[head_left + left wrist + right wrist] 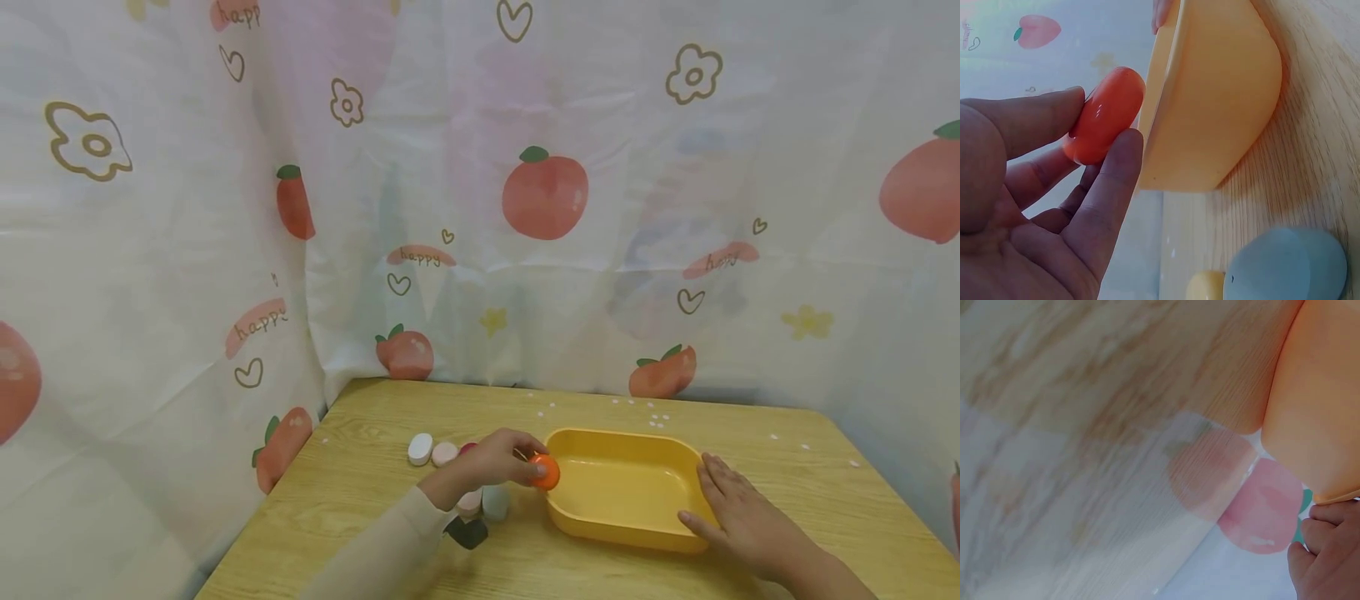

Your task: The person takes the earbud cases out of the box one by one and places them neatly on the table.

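Between thumb and fingers, my left hand (498, 458) pinches a glossy orange disc-shaped thing (547, 472) with rounded edges. In the left wrist view the orange disc (1109, 112) is close beside the wall of a yellow plastic basin (1222, 94). The head view places it at the left rim of the basin (622, 533), overlapping that rim. My right hand (750, 521) rests on the basin's right rim with fingers extended and thumb over the edge. Only part of the right hand (1329, 550) shows at the rim in the right wrist view.
Left of the basin, partly behind my left forearm, lie several small rounded things: a white one (421, 449), pale pink ones (445, 453), a grey-blue one (495, 502) and a black one (468, 533). Small white specks (658, 417) dot the wooden table (300, 533). A printed curtain (465, 192) hangs behind.
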`<state>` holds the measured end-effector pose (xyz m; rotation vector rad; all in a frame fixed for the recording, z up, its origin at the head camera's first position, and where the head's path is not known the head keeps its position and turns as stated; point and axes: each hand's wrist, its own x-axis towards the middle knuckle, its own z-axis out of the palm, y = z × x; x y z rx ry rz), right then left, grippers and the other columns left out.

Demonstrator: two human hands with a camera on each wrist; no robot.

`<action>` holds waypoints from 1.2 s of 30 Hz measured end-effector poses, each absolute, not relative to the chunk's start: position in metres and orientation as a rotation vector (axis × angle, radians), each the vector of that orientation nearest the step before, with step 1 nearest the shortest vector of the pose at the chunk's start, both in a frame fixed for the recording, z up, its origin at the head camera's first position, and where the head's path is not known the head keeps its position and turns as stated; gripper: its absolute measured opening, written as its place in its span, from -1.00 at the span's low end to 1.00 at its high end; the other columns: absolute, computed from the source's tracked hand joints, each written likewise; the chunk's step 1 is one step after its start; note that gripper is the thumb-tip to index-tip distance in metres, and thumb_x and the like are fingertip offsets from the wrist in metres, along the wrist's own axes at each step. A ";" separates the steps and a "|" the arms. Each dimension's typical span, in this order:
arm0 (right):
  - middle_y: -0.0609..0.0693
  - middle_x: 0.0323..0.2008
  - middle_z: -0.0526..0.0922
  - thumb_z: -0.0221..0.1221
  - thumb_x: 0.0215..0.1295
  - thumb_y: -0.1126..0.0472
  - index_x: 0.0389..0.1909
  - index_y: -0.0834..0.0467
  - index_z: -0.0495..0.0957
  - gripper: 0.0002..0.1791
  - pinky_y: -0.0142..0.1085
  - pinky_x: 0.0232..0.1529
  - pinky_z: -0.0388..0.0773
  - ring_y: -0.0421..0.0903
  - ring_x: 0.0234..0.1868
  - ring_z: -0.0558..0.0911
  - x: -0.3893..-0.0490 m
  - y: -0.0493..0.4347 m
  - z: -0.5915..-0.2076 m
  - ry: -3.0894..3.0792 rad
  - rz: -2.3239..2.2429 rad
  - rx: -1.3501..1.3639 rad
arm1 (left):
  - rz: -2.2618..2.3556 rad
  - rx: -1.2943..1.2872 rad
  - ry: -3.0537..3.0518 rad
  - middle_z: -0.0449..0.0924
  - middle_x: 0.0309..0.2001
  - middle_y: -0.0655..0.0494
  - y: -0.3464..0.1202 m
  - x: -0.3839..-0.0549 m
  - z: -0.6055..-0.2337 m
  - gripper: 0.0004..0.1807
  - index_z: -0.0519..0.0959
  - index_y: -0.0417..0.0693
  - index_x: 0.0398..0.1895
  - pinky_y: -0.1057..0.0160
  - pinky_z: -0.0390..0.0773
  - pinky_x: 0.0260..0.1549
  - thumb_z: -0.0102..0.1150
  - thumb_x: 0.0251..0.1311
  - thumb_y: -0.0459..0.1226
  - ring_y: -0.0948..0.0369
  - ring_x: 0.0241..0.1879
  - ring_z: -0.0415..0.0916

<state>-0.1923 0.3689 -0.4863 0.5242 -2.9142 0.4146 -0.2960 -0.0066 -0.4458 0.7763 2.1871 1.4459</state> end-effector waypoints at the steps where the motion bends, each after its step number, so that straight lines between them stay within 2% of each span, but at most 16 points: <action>1: 0.46 0.41 0.00 0.01 0.44 -0.19 0.36 0.56 0.08 -0.09 -0.45 0.24 -0.68 0.38 0.41 0.00 -0.192 0.369 -0.486 -2.914 0.413 0.524 | 1.443 0.776 2.190 0.61 -0.25 0.09 -0.009 -0.297 -0.447 -0.69 0.60 -0.19 0.01 0.26 0.63 -0.28 0.32 0.21 -0.32 0.21 -0.32 0.62; 6: 0.47 0.41 0.01 0.02 0.44 -0.18 0.35 0.57 0.09 -0.09 -0.43 0.25 -0.67 0.39 0.41 0.00 -0.192 0.368 -0.486 -2.912 0.418 0.527 | 1.421 0.774 2.232 0.61 -0.23 0.15 -0.019 -0.300 -0.451 -0.72 0.62 -0.12 -0.01 0.26 0.62 -0.29 0.32 0.22 -0.28 0.23 -0.28 0.59; 11: 0.47 0.41 0.01 0.02 0.44 -0.18 0.35 0.57 0.09 -0.10 -0.45 0.24 -0.68 0.38 0.41 0.00 -0.193 0.368 -0.486 -2.907 0.415 0.533 | 1.437 0.758 2.223 0.61 -0.23 0.13 -0.028 -0.303 -0.456 -0.72 0.62 -0.11 -0.01 0.23 0.63 -0.30 0.32 0.22 -0.29 0.20 -0.31 0.62; 36: 0.48 0.40 0.03 0.03 0.44 -0.17 0.35 0.58 0.08 -0.09 -0.56 0.17 -0.69 0.37 0.42 0.00 -0.196 0.371 -0.491 -2.896 0.394 0.540 | 1.505 0.670 2.225 0.61 -0.16 0.00 -0.071 -0.296 -0.461 -0.71 0.57 -0.25 0.03 0.17 0.66 -0.27 0.25 0.27 -0.36 0.13 -0.23 0.62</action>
